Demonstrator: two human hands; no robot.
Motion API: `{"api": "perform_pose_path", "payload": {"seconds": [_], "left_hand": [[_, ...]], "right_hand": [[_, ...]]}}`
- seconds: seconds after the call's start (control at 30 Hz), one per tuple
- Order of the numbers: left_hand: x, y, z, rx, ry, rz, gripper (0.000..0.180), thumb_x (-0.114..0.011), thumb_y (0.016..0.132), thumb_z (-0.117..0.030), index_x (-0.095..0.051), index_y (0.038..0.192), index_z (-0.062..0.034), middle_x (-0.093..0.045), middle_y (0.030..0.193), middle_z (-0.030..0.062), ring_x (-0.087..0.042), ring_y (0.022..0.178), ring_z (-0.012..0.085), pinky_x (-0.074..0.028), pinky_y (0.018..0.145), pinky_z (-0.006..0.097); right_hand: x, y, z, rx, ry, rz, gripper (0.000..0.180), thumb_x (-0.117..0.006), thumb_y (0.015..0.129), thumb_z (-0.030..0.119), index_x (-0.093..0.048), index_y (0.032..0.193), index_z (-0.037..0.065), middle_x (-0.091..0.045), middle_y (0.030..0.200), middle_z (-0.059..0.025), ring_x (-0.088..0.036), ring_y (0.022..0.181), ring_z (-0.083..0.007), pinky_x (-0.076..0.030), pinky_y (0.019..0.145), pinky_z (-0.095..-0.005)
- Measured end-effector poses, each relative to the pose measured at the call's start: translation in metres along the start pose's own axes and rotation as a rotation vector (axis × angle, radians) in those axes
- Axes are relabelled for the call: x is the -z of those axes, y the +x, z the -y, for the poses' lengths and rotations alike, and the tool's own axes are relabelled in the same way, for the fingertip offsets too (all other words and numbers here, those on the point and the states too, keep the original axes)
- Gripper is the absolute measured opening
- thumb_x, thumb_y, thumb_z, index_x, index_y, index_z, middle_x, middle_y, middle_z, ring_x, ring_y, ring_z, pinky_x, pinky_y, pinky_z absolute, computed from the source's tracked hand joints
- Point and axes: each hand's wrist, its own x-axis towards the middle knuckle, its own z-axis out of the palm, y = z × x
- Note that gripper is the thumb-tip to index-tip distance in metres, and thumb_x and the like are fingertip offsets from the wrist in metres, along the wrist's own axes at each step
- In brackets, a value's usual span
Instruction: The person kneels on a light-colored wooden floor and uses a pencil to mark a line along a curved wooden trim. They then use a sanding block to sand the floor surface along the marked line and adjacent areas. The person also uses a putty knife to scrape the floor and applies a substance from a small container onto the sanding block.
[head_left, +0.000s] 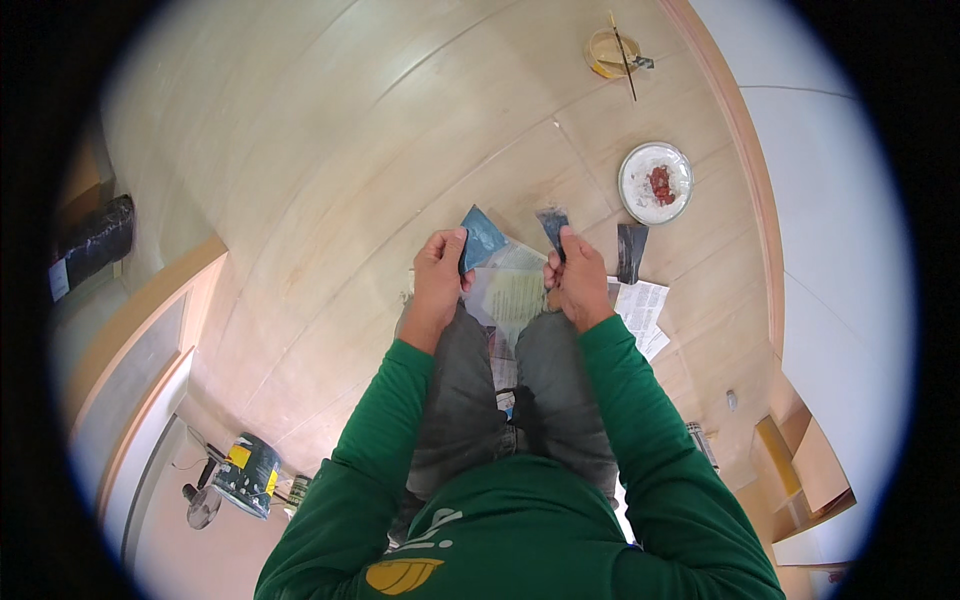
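My left hand is closed on a blue sheet that looks like sandpaper, pinched at its lower left edge. Between the fingers of my right hand is a smaller dark piece, also sandpaper-like, its far end angled up and left. The two pieces are apart, both held above my knees. Beneath them, printed paper sheets lie between and around my legs. Another dark strip rests on the floor just right of my right hand, partly over a newspaper.
A round bowl of white material with a red-brown patch stands at the right. Farther off is a yellowish container with a thin brush across it. A dark bucket stands at lower left, near a wooden-edged opening. A wood-trimmed edge runs along the right.
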Motion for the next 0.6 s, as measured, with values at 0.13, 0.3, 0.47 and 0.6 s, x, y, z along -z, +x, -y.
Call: {"api": "perform_pose_path", "payload": {"seconds": [0.13,0.3,0.47,0.6], "left_hand": [[-0.017,-0.015,0.001,-0.743,0.535,-0.154,0.015,-0.070,0.102,-0.017,-0.074,0.109,-0.0037,-0.070,0.083,0.0064,-0.066,0.065,0.0190,-0.051,0.056,0.030],[-0.067,-0.011,0.009,-0.948,0.743,-0.040,0.020,-0.072,0.096,-0.011,-0.074,0.112,0.0015,-0.074,0.088,0.0150,-0.071,0.069,0.0256,-0.056,0.066,0.035],[-0.045,0.032,0.038,-0.494,0.758,-0.064,0.027,-0.070,0.100,-0.020,-0.074,0.110,0.0037,-0.071,0.078,0.0136,-0.069,0.062,0.0209,-0.055,0.060,0.035],[-0.023,0.017,0.027,-0.099,0.459,0.033,0.031,-0.065,0.104,-0.027,-0.075,0.103,0.0025,-0.067,0.070,0.0104,-0.066,0.056,0.0189,-0.051,0.052,0.032]], "right_hand": [[0.006,-0.005,0.002,-0.288,0.398,0.070,0.038,-0.057,0.109,0.045,-0.056,0.092,0.011,-0.044,0.064,0.0026,-0.044,0.054,-0.0150,-0.037,0.051,-0.0291],[0.008,0.001,-0.025,-0.356,0.591,0.501,0.040,-0.054,0.110,0.048,-0.054,0.091,0.013,-0.041,0.068,0.0032,-0.040,0.057,-0.0127,-0.032,0.051,-0.0277],[0.001,-0.010,-0.011,-0.311,0.467,0.283,0.034,-0.055,0.110,0.043,-0.059,0.098,0.012,-0.044,0.066,0.0043,-0.044,0.057,-0.0114,-0.035,0.050,-0.0262],[-0.003,-0.005,0.006,-0.186,0.384,0.009,0.025,-0.057,0.110,0.032,-0.062,0.110,0.008,-0.050,0.069,0.0021,-0.048,0.058,-0.0132,-0.040,0.053,-0.0281]]}}
